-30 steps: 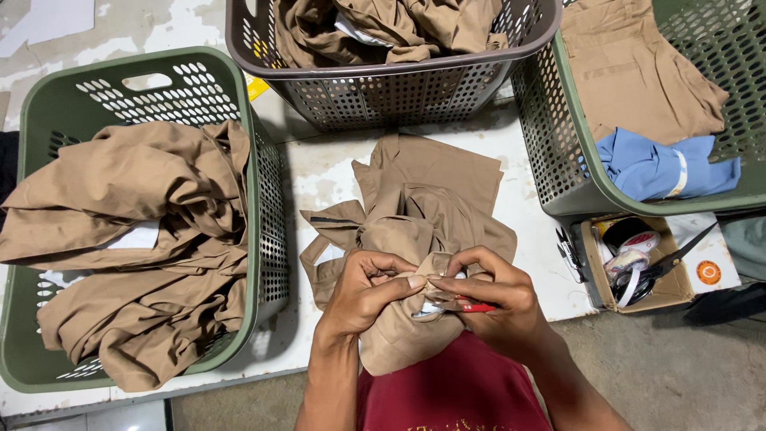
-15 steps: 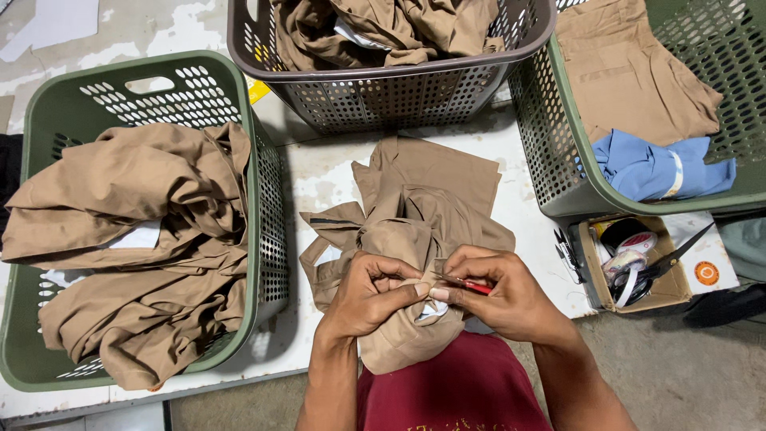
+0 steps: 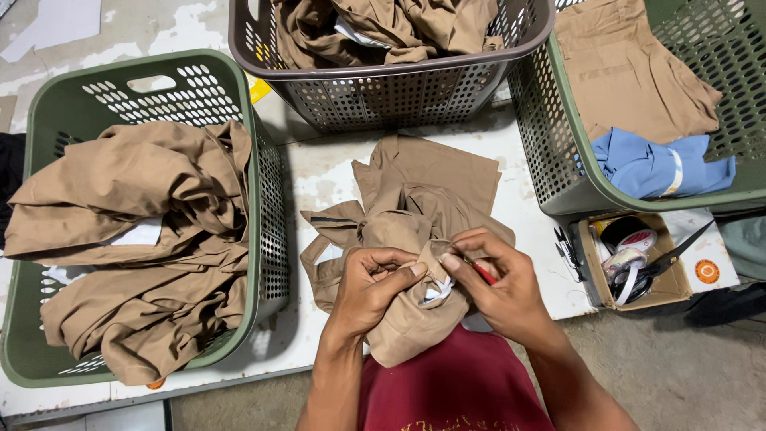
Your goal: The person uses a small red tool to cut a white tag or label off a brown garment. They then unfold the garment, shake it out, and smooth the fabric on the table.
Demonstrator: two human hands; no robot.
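Left hand (image 3: 369,289): grip clamped on a bunched fold of the khaki garment (image 3: 415,231), thumb on top, at the near edge of the worktop (image 3: 319,172).
Right hand (image 3: 499,286): fingertips pinched together on the same fold, just beside the left thumb; a small red tool (image 3: 484,273) sits in the grip, only partly visible, kind not clear.
Khaki garment: lies crumpled mid-worktop, near end lifted into both hands and hanging over the near edge above the red shirt (image 3: 447,391); a white tag or lining (image 3: 437,292) shows between the hands.
Cardboard box (image 3: 638,259): near right corner of the worktop; holds tape rolls and black scissors (image 3: 674,254).
Left green basket (image 3: 132,88): left edge of the worktop, piled with folded khaki clothes (image 3: 128,239).
Right green basket (image 3: 558,152): right edge; a folded khaki piece at the far side, a blue garment (image 3: 654,164) nearer.
Grey basket (image 3: 399,88): far edge, centre, filled with loose khaki clothes; touching the right green basket, as far as I can tell.
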